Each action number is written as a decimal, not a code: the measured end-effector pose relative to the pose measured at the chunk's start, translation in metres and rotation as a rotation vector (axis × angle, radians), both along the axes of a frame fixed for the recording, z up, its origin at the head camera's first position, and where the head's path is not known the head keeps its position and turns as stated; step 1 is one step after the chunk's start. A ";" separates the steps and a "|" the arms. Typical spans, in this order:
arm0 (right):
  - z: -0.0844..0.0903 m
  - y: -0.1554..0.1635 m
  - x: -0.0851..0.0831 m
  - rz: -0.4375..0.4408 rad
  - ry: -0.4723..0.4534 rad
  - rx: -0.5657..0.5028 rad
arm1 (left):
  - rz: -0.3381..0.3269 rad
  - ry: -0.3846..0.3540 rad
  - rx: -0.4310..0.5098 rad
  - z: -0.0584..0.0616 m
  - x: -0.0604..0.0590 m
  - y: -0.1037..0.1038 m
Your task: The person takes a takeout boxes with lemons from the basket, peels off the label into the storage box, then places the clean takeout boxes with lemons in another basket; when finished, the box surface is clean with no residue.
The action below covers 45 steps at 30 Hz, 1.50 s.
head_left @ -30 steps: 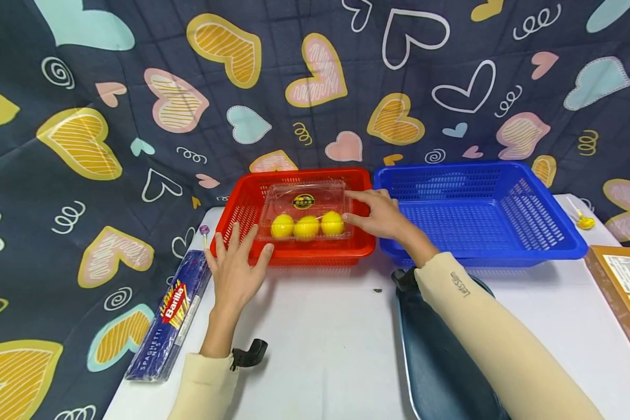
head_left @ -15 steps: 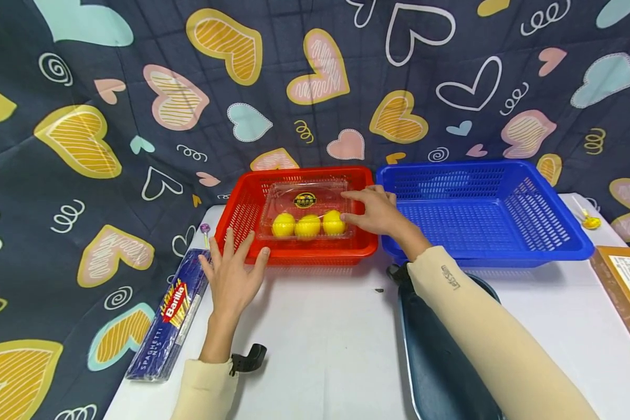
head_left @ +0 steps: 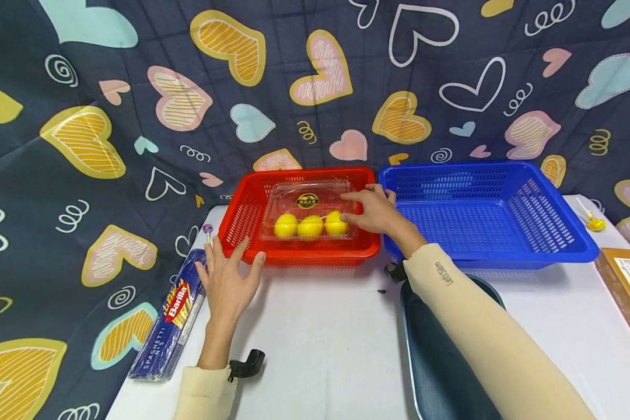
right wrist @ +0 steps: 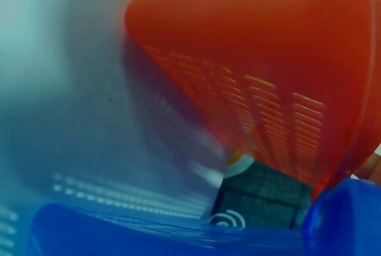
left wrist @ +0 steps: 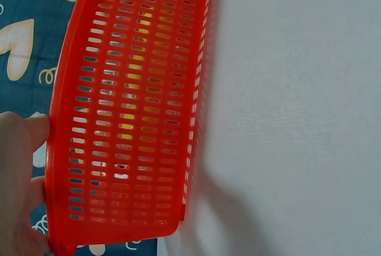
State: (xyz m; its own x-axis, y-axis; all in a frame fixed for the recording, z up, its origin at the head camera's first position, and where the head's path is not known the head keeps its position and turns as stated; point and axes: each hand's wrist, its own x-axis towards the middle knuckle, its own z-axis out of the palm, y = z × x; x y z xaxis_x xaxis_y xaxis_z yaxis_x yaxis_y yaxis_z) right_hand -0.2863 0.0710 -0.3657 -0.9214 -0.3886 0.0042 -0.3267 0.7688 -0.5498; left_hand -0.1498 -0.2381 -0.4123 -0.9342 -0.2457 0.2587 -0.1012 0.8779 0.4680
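Right hand (head_left: 379, 211) is over the red basket's (head_left: 241, 219) right end, fingers lightly curled round the right end of the clear lemon box (head_left: 310, 210); whether I've really got hold of it or am just touching, can't tell. Box sits inside the red basket w/ 3 yellow lemons (head_left: 310, 226) in a row along its front. Left hand (head_left: 228, 279) is spread flat, fingertips (head_left: 259, 255) at the basket's front-left rim. Blue basket (head_left: 556, 221) is just beside on the right. Spaghetti pack (head_left: 170, 315) lies left of my left hand.
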 end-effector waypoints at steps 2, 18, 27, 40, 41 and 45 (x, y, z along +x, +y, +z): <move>0.000 -0.001 -0.001 0.003 0.001 0.013 | 0.001 0.004 0.007 0.000 0.000 -0.001; 0.006 -0.008 -0.006 0.016 -0.018 0.045 | 0.048 0.076 0.061 -0.001 -0.004 -0.004; 0.009 -0.017 -0.009 0.039 -0.060 0.035 | 0.057 0.090 0.060 -0.001 -0.004 -0.004; 0.035 -0.021 -0.022 0.072 -0.156 0.013 | 0.055 0.095 0.063 -0.003 -0.004 -0.003; 0.036 -0.021 -0.023 0.065 -0.161 -0.007 | 0.055 0.095 0.062 -0.003 -0.004 -0.002; 0.036 -0.020 -0.030 0.050 -0.173 -0.081 | 0.054 0.089 0.061 -0.004 -0.004 -0.001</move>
State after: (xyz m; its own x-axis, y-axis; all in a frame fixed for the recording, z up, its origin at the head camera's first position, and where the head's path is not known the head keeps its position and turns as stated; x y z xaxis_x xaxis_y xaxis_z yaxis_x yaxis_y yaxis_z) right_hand -0.3162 0.0511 -0.3293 -0.8904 -0.4390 -0.1198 -0.2587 0.7048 -0.6606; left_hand -0.1539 -0.2390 -0.4166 -0.8933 -0.3130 0.3227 -0.1036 0.8418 0.5297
